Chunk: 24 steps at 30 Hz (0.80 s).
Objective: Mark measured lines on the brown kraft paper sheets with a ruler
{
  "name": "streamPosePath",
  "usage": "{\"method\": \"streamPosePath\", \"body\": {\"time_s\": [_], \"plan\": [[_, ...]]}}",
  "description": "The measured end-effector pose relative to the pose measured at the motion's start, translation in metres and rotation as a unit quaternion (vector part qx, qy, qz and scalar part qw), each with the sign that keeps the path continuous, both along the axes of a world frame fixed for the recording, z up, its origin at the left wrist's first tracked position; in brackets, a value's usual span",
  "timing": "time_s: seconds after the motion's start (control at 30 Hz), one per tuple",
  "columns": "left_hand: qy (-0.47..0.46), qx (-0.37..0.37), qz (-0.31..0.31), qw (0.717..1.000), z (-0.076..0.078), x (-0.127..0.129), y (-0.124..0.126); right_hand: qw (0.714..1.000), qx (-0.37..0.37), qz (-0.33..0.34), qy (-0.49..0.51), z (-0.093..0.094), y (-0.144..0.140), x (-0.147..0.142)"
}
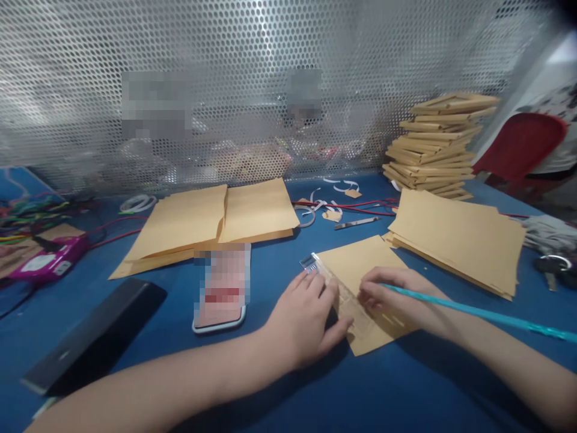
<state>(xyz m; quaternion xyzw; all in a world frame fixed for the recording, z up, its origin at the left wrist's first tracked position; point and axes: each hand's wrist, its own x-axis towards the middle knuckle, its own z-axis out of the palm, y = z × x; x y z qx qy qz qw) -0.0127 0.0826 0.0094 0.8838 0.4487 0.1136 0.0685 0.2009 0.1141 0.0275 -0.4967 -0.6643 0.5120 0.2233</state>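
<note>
A tan paper envelope (378, 255) lies at a slant on the blue table in front of me. Across it runs a clear ruler (354, 304), its upper end past the paper's edge. My left hand (311, 313) lies over the ruler and the envelope's left edge, fingers stretched and thumb apart. On the envelope's right part rests my right hand (392, 288), fingers pinched together beside the ruler. A long, thin teal pen-like stick (473, 308) runs from these fingers to the right edge of view; its tip is hidden.
Tan envelopes lie in piles at back left (180, 222) and right (455, 237); a tall stack (442, 144) stands behind. A phone (225, 288), black box (97, 331) and magenta device (51, 261) are left. A metal blade-like tool (357, 223), paper scraps and a perforated metal screen (252, 120) lie beyond.
</note>
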Motion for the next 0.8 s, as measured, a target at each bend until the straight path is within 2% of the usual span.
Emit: {"method": "streamPosePath", "body": {"time_s": [0.17, 0.3, 0.4, 0.63, 0.7, 0.8], "plan": [[-0.022, -0.018, 0.055, 0.998, -0.008, -0.006, -0.003, 0.997, 0.011, 0.059, 0.040, 0.001, -0.013, -0.009], [-0.031, -0.038, 0.058, 0.997, -0.009, -0.014, -0.003, 0.995, 0.070, 0.021, 0.069, 0.003, -0.004, -0.006], [-0.033, -0.072, 0.053, 0.995, -0.006, -0.019, 0.000, 0.991, 0.069, 0.013, 0.110, 0.002, 0.013, -0.006], [-0.020, -0.112, 0.033, 0.993, -0.002, -0.023, 0.007, 0.990, 0.082, -0.093, 0.064, -0.012, 0.046, -0.024], [-0.018, -0.115, 0.025, 0.993, -0.002, -0.024, 0.009, 0.991, 0.079, -0.087, 0.070, -0.014, 0.046, -0.025], [-0.013, -0.128, 0.024, 0.991, -0.003, -0.025, 0.011, 0.994, 0.051, -0.031, 0.090, -0.017, 0.042, -0.025]]}}
